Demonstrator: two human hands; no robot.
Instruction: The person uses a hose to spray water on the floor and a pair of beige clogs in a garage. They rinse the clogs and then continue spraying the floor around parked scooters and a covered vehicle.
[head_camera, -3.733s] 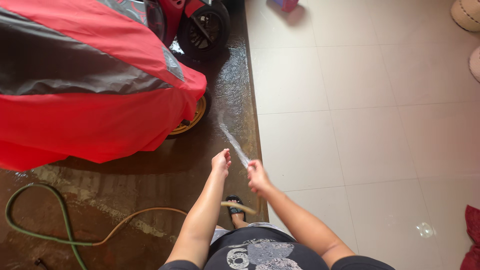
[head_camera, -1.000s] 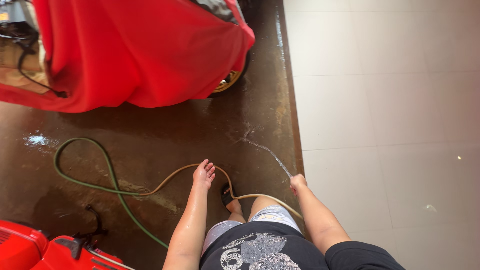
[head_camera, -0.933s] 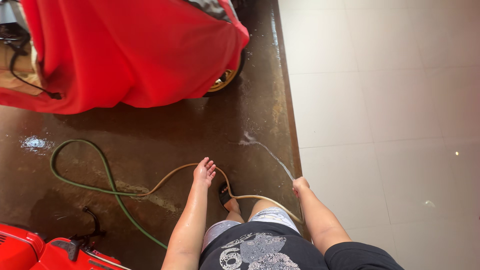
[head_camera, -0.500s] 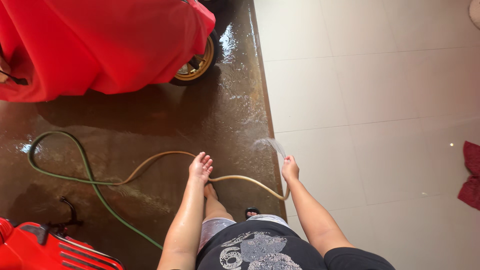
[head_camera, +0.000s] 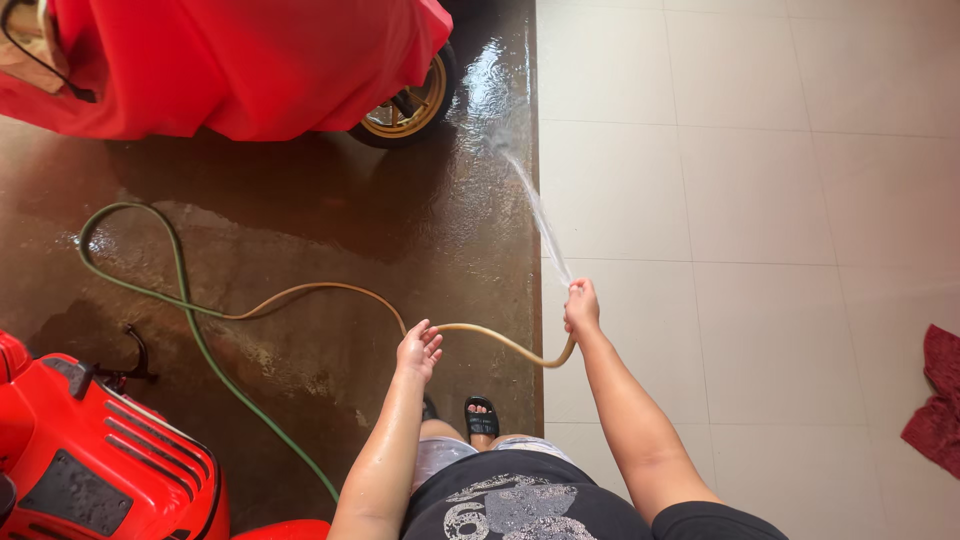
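The person's right hand (head_camera: 581, 305) is closing tightly around the end of a tan hose (head_camera: 505, 343), and a thin jet of water (head_camera: 535, 210) is shooting from it up and away, landing on the wet brown floor (head_camera: 330, 230) near a gold-rimmed wheel (head_camera: 410, 103). The hose is dipping in a loop below that fist, then passing just beside the left hand (head_camera: 419, 348) and trailing off to the left across the floor, where it is joining a green hose (head_camera: 180, 290) that is curling in 1 wide bend. The left hand is hanging loose and half open, fingers lightly spread, gripping nothing; whether it is brushing the hose I cannot tell.

A red cover (head_camera: 240, 60) is draping over the vehicle that the wheel belongs to, at the top left. Another red machine (head_camera: 95, 450) is sitting at the lower left. The pale tiled floor (head_camera: 760, 200) is filling the right side, with a red cloth (head_camera: 935, 400) lying at its right edge. 1 foot in a black sandal (head_camera: 481, 415) is showing between the arms.
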